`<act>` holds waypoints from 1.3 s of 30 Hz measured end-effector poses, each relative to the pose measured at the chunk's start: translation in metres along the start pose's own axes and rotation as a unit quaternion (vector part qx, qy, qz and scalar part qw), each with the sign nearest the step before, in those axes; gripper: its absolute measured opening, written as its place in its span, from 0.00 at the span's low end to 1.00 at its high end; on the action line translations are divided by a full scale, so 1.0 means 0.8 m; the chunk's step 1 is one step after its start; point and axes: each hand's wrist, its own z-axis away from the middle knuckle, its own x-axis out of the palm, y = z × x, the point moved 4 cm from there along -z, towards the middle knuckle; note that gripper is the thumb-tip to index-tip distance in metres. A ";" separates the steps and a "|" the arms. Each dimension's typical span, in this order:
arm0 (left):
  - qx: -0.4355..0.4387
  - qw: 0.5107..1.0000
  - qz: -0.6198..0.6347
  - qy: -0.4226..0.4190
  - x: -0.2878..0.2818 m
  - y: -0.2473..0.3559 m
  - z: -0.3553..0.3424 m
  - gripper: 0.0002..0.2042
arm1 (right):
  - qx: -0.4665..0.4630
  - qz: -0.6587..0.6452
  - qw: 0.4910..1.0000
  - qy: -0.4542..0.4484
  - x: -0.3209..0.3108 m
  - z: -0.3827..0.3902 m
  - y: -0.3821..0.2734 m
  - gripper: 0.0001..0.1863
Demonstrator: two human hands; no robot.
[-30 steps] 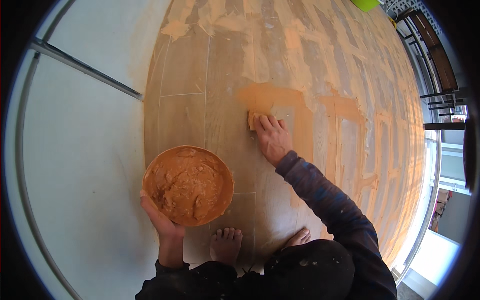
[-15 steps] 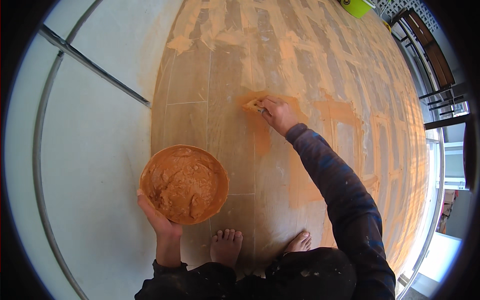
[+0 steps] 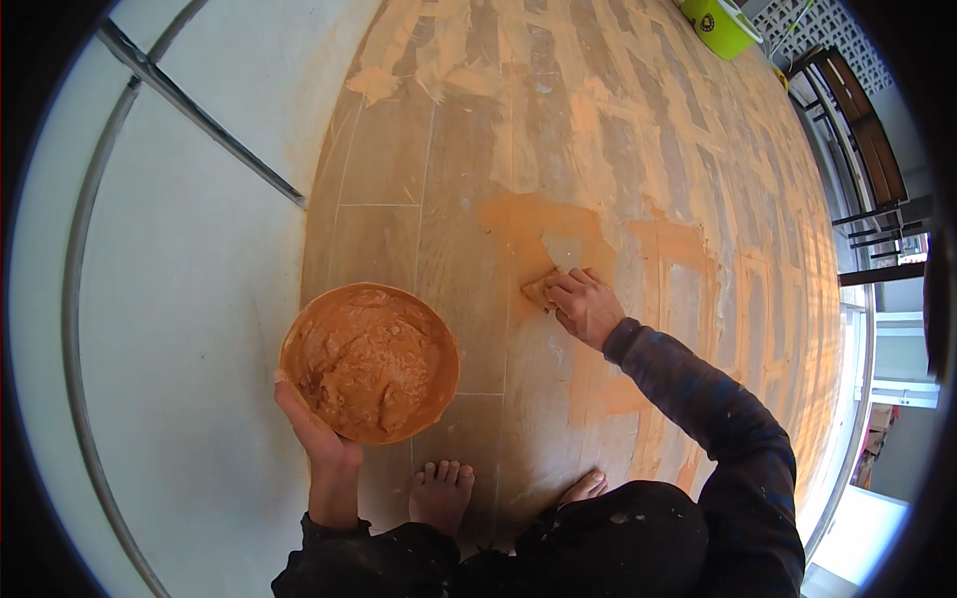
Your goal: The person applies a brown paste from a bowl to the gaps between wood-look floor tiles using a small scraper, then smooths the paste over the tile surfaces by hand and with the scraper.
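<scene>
My left hand (image 3: 317, 429) is closed on the near left rim of a round bowl (image 3: 451, 399), which is full of thick orange-brown paste (image 3: 364, 359). The bowl is tipped a little toward me above the floor. Out to the right, my right hand (image 3: 583, 307) pinches a small flat spreader (image 3: 539, 289) coated in the same paste, its edge against the tiled floor (image 3: 384, 239). Fresh orange paste (image 3: 538, 219) lies smeared over the joints just beyond it. Fingers hide part of the spreader.
A white wall (image 3: 199, 299) with a dark metal strip (image 3: 219, 125) borders the left. Dried paste streaks cover the far floor. At the far right stand a lime-green bucket (image 3: 726, 30) and a dark brown bench (image 3: 859, 110). My bare feet (image 3: 442, 493) are on the tiles.
My right hand has drawn the spreader toward me and to the right through the smeared paste, leaving a paler scraped patch. The bowl stays nearly in place in my left hand.
</scene>
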 end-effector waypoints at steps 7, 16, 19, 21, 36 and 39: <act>-0.012 0.999 -0.034 -0.002 0.014 -0.010 0.004 0.32 | 0.202 -0.068 0.964 0.161 -0.023 -0.107 0.078 0.13; -0.023 0.999 -0.038 0.023 0.007 -0.006 0.004 0.33 | 0.052 0.005 0.998 0.027 0.008 -0.057 -0.052 0.21; -0.025 0.999 -0.039 0.020 0.009 -0.009 0.004 0.34 | 0.035 0.006 0.999 0.008 0.001 0.003 -0.131 0.20; -0.019 0.998 -0.050 0.017 0.009 -0.007 0.003 0.34 | 0.031 0.010 0.999 0.021 -0.009 0.033 -0.171 0.20; -0.001 0.989 -0.127 -0.078 0.034 0.010 0.016 0.33 | 0.367 -0.751 0.548 0.036 -0.089 0.042 -0.193 0.15; -0.019 0.983 -0.139 -0.117 0.060 0.009 0.027 0.33 | 0.347 -0.762 0.543 0.055 -0.093 0.041 -0.218 0.14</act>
